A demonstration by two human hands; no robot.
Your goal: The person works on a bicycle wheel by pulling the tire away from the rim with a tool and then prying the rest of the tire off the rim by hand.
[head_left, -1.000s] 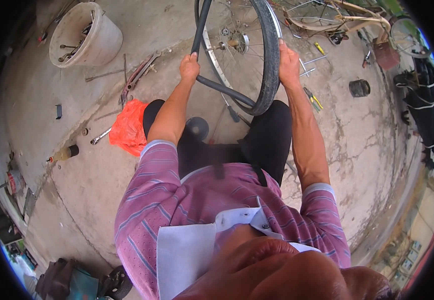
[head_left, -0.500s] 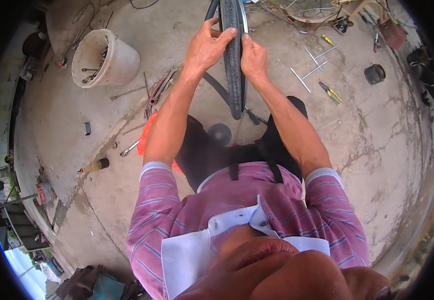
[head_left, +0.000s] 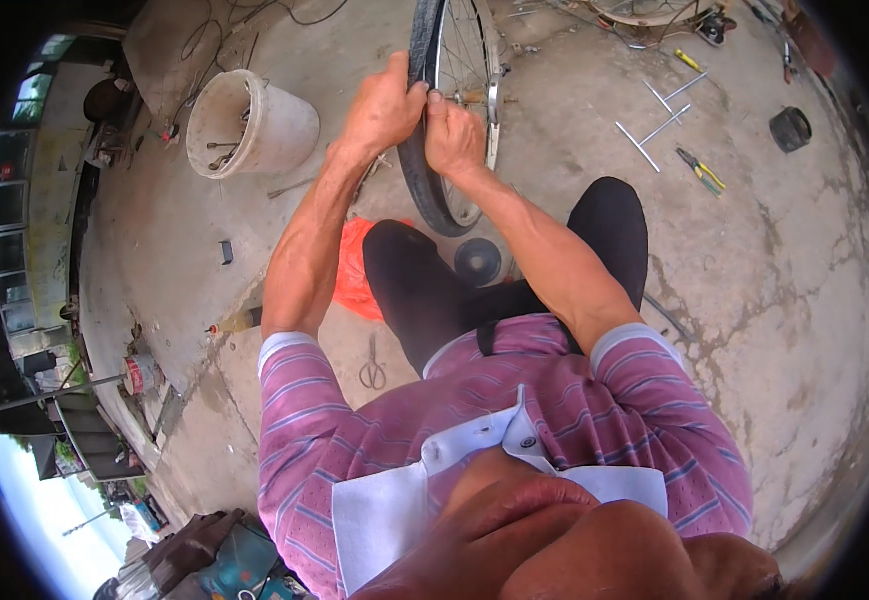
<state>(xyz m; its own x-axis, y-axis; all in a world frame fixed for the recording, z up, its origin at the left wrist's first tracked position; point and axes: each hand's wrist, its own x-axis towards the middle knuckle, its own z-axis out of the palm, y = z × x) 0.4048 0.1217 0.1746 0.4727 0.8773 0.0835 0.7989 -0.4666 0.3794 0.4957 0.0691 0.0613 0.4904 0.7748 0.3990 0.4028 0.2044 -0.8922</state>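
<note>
Wheel (head_left: 475, 97) is now showing its spoked side, versus edge-on half a second ago; it's sitting ahead of the knees. Left hand (head_left: 385, 110) and right hand (head_left: 455, 138) are both gripping its black rubber tyre (head_left: 421, 185), thumbs close, hiding part. Scuffed white bucket (head_left: 300, 125) is standing left; crinkled orange bag (head_left: 355, 275) is lying by the left leg (head_left: 410, 285).

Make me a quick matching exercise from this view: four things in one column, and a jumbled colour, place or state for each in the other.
Things:
1. Bucket
2. Pliers
3. Plastic bag
4. Tyre

Descriptions:
A. Bright orange-red
B. Held by the left hand and right hand
C. Whitish, with tools inside
D. Yellow on the handles, lying on the floor

Pairs: 1-C, 2-D, 3-A, 4-B
</note>
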